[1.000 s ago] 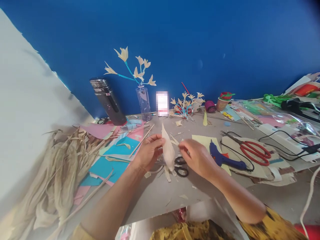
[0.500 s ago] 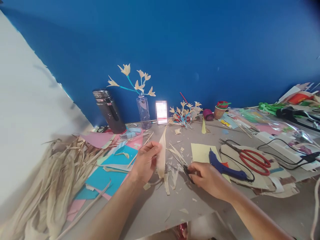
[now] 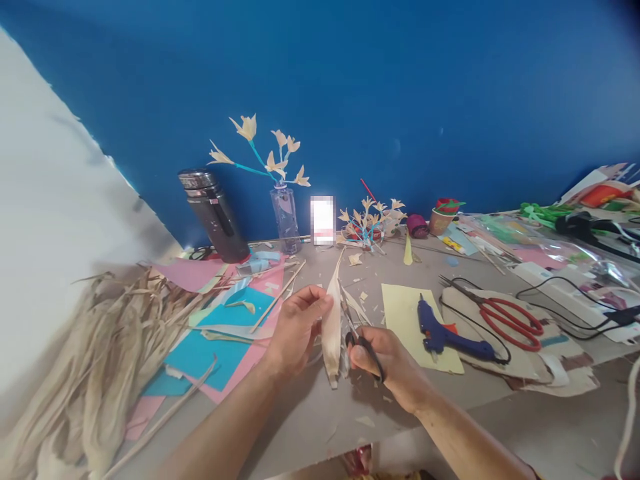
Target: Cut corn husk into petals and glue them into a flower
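Observation:
Between the thumb and fingers of my left hand [image 3: 300,325] is a pale dried corn husk [image 3: 331,333], held upright with its thin tip pointing away from me. My right hand [image 3: 383,360] grips black-handled scissors [image 3: 367,355] by their finger loops. The blades point forward and lie close along the husk's right side; whether they touch it I cannot tell. Small husk scraps [image 3: 356,307] are scattered on the table around both hands. To the right of my right hand a blue glue gun [image 3: 453,340] rests partly on a yellow paper sheet [image 3: 400,303].
Dried husks [image 3: 95,373] are heaped at left beside blue paper [image 3: 220,347]. A dark thermos [image 3: 215,217] and a bottle [image 3: 285,220] of husk flowers stand by the wall. Red-handled scissors [image 3: 510,323] and a white power strip [image 3: 575,300] lie at right.
My right hand has lifted the black-handled scissors from the table and brought them left, beside the husk. The husk has shifted slightly right in my left hand.

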`<action>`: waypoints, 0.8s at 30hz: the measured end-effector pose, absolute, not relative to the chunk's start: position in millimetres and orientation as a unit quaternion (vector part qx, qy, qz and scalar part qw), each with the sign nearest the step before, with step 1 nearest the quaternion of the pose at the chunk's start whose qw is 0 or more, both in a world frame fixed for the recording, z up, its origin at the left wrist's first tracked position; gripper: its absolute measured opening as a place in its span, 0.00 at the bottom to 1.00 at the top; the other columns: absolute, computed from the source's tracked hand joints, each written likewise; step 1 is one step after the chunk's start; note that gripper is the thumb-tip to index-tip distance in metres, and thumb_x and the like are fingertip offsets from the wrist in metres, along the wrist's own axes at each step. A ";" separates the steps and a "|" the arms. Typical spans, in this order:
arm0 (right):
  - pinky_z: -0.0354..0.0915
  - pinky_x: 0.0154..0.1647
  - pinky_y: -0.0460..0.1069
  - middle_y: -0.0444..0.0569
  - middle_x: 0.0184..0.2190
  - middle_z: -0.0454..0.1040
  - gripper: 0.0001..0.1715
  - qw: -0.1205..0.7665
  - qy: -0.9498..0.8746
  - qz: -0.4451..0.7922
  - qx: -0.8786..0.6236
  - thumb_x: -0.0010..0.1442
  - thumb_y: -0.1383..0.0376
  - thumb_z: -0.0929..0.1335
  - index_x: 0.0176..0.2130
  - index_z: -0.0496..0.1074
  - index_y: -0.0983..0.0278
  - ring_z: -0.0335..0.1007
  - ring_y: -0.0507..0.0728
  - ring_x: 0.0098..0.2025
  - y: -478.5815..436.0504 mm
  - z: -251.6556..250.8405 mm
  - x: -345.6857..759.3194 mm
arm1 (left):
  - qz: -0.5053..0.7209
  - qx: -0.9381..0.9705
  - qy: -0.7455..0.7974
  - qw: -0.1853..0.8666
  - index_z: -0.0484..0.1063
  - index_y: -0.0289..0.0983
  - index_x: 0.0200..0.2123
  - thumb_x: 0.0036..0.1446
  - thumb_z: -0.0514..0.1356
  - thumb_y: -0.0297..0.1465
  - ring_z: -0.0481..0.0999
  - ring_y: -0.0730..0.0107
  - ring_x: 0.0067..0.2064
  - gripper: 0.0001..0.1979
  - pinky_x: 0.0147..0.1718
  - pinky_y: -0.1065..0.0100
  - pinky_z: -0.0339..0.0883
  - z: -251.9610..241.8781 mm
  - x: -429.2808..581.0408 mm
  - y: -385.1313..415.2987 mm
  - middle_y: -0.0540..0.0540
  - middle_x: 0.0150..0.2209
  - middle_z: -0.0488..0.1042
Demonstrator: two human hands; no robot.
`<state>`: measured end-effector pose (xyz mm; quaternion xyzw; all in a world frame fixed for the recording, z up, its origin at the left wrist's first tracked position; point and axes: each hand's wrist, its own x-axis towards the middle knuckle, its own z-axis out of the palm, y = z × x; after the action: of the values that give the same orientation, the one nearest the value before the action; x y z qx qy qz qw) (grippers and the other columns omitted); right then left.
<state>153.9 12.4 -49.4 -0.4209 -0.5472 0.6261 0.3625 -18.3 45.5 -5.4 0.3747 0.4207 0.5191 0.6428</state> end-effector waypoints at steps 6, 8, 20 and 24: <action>0.46 0.25 0.46 0.44 0.21 0.66 0.32 0.376 -0.546 0.596 -0.453 0.50 0.39 0.72 0.24 0.67 0.64 0.55 0.50 0.25 12.6 -48.9 150.0 | 0.522 0.383 0.417 0.638 0.68 0.37 0.25 0.44 0.72 0.38 0.66 0.79 0.22 0.17 0.22 0.74 0.61 -8.8 -19.1 45.0 0.54 0.23 0.70; 0.47 0.25 0.46 0.44 0.20 0.68 0.32 0.379 -0.535 0.602 -0.456 0.49 0.40 0.73 0.23 0.67 0.64 0.55 0.50 0.24 11.6 -48.8 149.2 | 0.523 0.385 0.417 0.636 0.67 0.37 0.25 0.44 0.72 0.38 0.66 0.78 0.21 0.17 0.21 0.74 0.60 -9.2 -19.1 45.4 0.54 0.22 0.69; 0.43 0.20 0.46 0.41 0.15 0.63 0.34 0.397 -0.456 0.676 -0.421 0.44 0.40 0.76 0.19 0.65 0.65 0.49 0.46 0.19 1.4 -52.6 145.2 | 0.510 0.396 0.404 0.648 0.68 0.36 0.25 0.44 0.72 0.37 0.67 0.77 0.22 0.16 0.23 0.74 0.60 -6.2 -18.8 45.5 0.53 0.22 0.70; 0.44 0.21 0.46 0.41 0.13 0.61 0.34 0.414 -0.449 0.676 -0.412 0.44 0.41 0.77 0.18 0.64 0.64 0.49 0.47 0.18 -1.6 -55.5 146.8 | 0.506 0.381 0.404 0.660 0.68 0.36 0.25 0.44 0.72 0.36 0.65 0.78 0.20 0.16 0.20 0.74 0.58 -4.5 -18.9 45.2 0.53 0.20 0.69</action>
<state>146.8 -1.6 -55.5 -0.4124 -0.4487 0.6760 0.4142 -18.9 45.2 -4.5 0.3808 0.4041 0.5055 0.6604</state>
